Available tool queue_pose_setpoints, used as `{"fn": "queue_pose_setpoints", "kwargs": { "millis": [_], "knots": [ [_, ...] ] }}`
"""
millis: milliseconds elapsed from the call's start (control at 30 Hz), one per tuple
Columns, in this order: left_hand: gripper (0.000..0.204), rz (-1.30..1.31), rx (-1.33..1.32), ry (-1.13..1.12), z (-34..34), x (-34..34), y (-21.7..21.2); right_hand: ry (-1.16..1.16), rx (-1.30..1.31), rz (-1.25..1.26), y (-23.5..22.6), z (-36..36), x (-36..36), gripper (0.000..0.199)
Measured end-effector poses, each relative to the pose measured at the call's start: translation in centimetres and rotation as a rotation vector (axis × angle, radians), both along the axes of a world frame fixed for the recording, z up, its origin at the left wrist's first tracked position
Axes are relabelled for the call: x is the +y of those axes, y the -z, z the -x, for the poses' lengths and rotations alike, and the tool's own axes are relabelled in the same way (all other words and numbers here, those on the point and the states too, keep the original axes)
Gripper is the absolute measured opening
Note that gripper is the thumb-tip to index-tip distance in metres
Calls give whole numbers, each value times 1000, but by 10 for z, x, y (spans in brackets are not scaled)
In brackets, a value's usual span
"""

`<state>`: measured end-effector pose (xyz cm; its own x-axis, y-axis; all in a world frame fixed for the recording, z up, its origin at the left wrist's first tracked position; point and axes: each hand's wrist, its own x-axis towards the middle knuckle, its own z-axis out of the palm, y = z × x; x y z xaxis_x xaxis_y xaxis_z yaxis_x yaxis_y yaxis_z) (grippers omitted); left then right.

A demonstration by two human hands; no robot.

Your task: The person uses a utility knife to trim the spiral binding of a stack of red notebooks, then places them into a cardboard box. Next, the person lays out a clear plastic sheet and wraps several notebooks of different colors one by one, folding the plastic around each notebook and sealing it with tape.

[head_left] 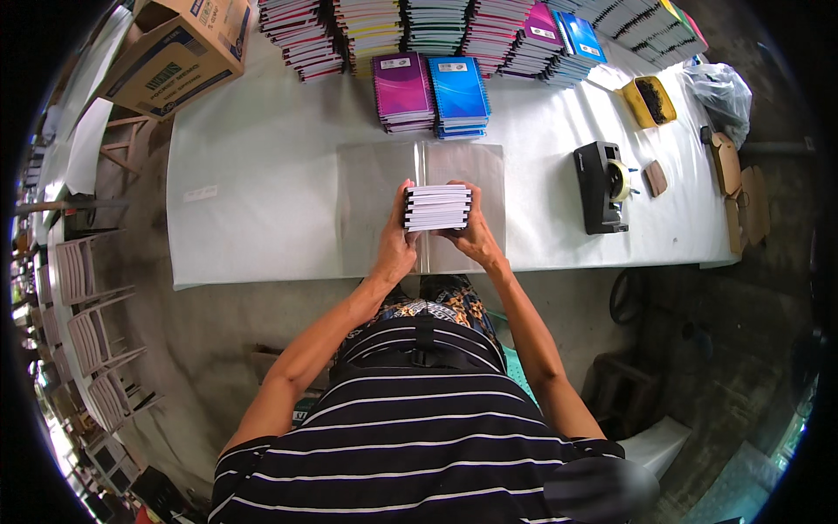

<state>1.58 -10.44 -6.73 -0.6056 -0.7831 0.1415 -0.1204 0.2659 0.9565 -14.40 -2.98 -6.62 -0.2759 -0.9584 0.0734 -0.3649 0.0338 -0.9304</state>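
Between my two hands is a small stack of notebooks (437, 208), its white page edges facing up toward me and dark binding showing at the sides. My left hand (401, 229) grips the stack's left end, and my right hand (472, 225) closes round its right end. The stack is over a clear plastic sheet (367, 188) with a fold line down its middle, near the front edge of the white table (253, 227). Beyond my hands sit two short piles of spiral notebooks, one purple (403, 92) and one blue (461, 89).
Tall notebook stacks (436, 31) line the table's back. To the right are a black tape dispenser (601, 192), a small brown block (655, 178), a yellow container (649, 101) with dark contents and a clear plastic bag (723, 96). A cardboard box (188, 65) is at the back left.
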Motion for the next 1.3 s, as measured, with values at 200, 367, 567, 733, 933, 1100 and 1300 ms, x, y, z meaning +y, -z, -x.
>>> {"fn": "queue_pose_setpoints", "kwargs": {
  "millis": [200, 367, 567, 733, 933, 1100, 1300],
  "knots": [
    [67, -170, 13, 35, -6, -19, 19, 40, -435, -55, 6, 6, -2, 88],
    [41, -607, -135, 164, -5, -63, -12, 164, -527, -400, -23, 14, -26, 83],
    [31, -648, -181, 45, -3, -57, 22, 173, 101, -600, 10, 2, -32, 71],
    [27, -686, -180, 65, -2, -60, 22, 192, 24, -521, 23, -3, -26, 56],
    [25, -723, -192, 72, -1, -61, 20, 234, 26, -458, 27, -6, -28, 51],
    [44, -760, -226, -11, -4, -59, 2, 386, 181, -397, 43, 6, -1, 50],
    [62, -714, -36, 2, -54, -72, 44, 688, 629, -768, 17, 19, 54, 49]
  ]
}}
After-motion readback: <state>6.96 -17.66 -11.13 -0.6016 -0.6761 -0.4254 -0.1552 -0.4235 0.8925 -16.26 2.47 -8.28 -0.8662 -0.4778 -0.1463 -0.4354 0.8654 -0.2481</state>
